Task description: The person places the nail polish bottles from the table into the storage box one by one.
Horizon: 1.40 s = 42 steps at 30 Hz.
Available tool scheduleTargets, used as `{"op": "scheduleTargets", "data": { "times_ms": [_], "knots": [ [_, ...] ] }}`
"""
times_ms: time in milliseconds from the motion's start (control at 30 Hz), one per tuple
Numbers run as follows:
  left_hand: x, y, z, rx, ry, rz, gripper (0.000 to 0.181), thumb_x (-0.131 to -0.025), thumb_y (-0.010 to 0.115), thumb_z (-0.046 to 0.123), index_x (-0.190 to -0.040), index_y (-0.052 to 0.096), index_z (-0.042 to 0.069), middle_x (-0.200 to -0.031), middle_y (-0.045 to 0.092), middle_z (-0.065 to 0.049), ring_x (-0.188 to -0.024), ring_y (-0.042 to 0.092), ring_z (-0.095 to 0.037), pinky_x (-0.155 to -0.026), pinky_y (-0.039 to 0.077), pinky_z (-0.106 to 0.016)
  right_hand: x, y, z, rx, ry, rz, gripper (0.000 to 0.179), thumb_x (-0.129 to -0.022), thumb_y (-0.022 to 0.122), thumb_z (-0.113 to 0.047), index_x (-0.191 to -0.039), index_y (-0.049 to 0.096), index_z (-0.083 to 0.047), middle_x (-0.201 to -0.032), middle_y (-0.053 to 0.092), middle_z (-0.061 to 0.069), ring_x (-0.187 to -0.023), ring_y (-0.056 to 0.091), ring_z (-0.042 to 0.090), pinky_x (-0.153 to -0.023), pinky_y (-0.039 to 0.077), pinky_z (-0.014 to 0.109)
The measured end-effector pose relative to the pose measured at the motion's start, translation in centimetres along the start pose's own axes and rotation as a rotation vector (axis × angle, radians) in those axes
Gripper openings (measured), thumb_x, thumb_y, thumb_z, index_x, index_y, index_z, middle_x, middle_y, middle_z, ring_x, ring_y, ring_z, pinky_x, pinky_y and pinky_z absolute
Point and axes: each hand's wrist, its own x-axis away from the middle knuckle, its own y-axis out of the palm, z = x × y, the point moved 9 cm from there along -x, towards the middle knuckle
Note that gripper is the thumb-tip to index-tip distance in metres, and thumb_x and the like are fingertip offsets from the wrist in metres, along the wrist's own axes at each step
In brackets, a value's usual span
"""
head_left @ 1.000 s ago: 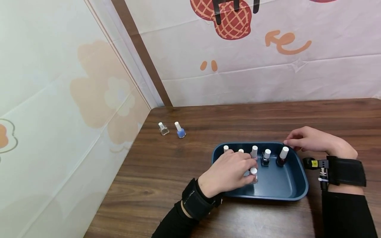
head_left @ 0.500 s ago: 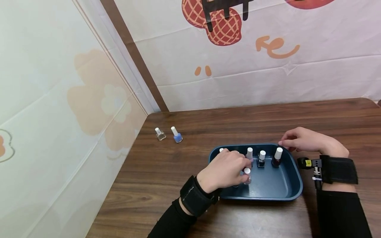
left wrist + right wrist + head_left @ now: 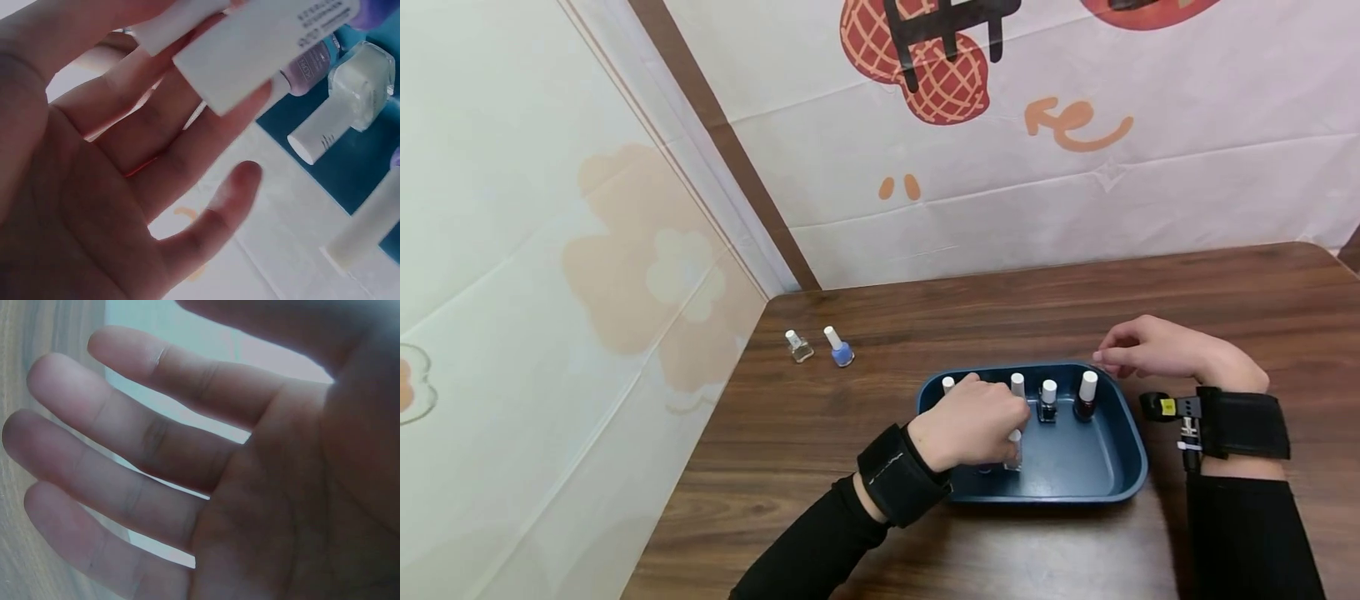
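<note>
In the head view, a dark blue tray [image 3: 1075,492] holds several nail polish bottles with white caps. My left hand [image 3: 973,421] reaches into its left half and pinches a pale nail polish bottle [image 3: 1015,454] by the cap. The left wrist view shows a white cap [image 3: 181,25] at the thumb and forefinger, with the little finger loose. Nearer that camera is a purple bottle's cap [image 3: 269,50]. At the tray's back right corner, my right hand [image 3: 1172,350] lies with relaxed fingers; whether it touches the rim is unclear. The right wrist view shows nothing in its palm [image 3: 262,506].
A clear nail polish bottle [image 3: 800,347] and a blue one [image 3: 841,352] stand on the wooden table [image 3: 760,467] at the back left. Along the tray's back side are a black bottle [image 3: 1048,404] and a dark red one [image 3: 1085,404]. Printed cloth [image 3: 850,242] hangs behind.
The head view has shifted, so the scene slides left. My left hand's fingers have come down further over the bottle's cap. My right hand stays by the tray corner.
</note>
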Motion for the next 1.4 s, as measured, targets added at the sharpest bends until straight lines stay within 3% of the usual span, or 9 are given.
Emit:
{"op": "scheduleTargets", "data": {
  "times_ms": [267, 533, 867, 1267, 1400],
  "knots": [
    [-1.1, 0.2, 0.9, -0.096, -0.016, -0.049, 0.013, -0.081, 0.077, 0.037, -0.083, 0.073, 0.025, -0.074, 0.066, 0.012, -0.062, 0.053, -0.001, -0.063, 0.041, -0.022, 0.3, -0.2, 0.1, -0.011, 0.006, 0.017, 0.033, -0.098, 0.056, -0.029, -0.109, 0.065, 0.0, -0.09, 0.067, 0.004, -0.084, 0.061, 0.015, -0.072, 0.052, 0.032],
    [-1.8, 0.6, 1.3, -0.154, -0.041, -0.084, 0.017, -0.082, 0.076, 0.037, -0.093, 0.074, 0.025, -0.075, 0.068, 0.011, -0.066, 0.056, -0.003, -0.063, 0.041, -0.024, 0.4, -0.4, -0.1, -0.029, 0.016, 0.026, 0.034, -0.097, 0.056, -0.029, -0.109, 0.065, 0.002, -0.084, 0.064, 0.003, -0.079, 0.058, 0.016, -0.068, 0.05, 0.029],
    [-2.2, 1.1, 1.8, -0.221, -0.042, -0.069, 0.016, -0.085, 0.072, 0.039, -0.094, 0.074, 0.026, -0.077, 0.069, 0.009, -0.074, 0.061, -0.007, -0.064, 0.042, -0.025, 0.8, -0.8, -0.3, -0.028, -0.004, 0.048, 0.03, -0.097, 0.056, -0.027, -0.107, 0.066, 0.0, -0.085, 0.066, 0.004, -0.08, 0.059, 0.015, -0.068, 0.051, 0.03],
    [-1.9, 1.3, 1.3, -0.144, -0.069, -0.074, 0.014, -0.088, 0.07, 0.036, -0.094, 0.074, 0.024, -0.08, 0.068, 0.008, -0.074, 0.058, -0.007, -0.065, 0.043, -0.025, 0.8, -1.1, -0.5, -0.01, -0.008, 0.055, 0.031, -0.098, 0.056, -0.027, -0.109, 0.065, 0.002, -0.085, 0.066, 0.004, -0.081, 0.059, 0.016, -0.07, 0.05, 0.031],
    [-1.2, 0.7, 0.7, -0.098, -0.081, -0.05, 0.026, -0.087, 0.068, 0.045, -0.1, 0.071, 0.023, -0.091, 0.067, 0.008, -0.08, 0.055, -0.007, -0.067, 0.043, -0.025, 0.9, -0.9, -0.2, -0.009, 0.006, 0.043, 0.033, -0.098, 0.056, -0.028, -0.11, 0.064, 0.002, -0.086, 0.067, 0.003, -0.081, 0.059, 0.015, -0.07, 0.05, 0.03]
  ]
}}
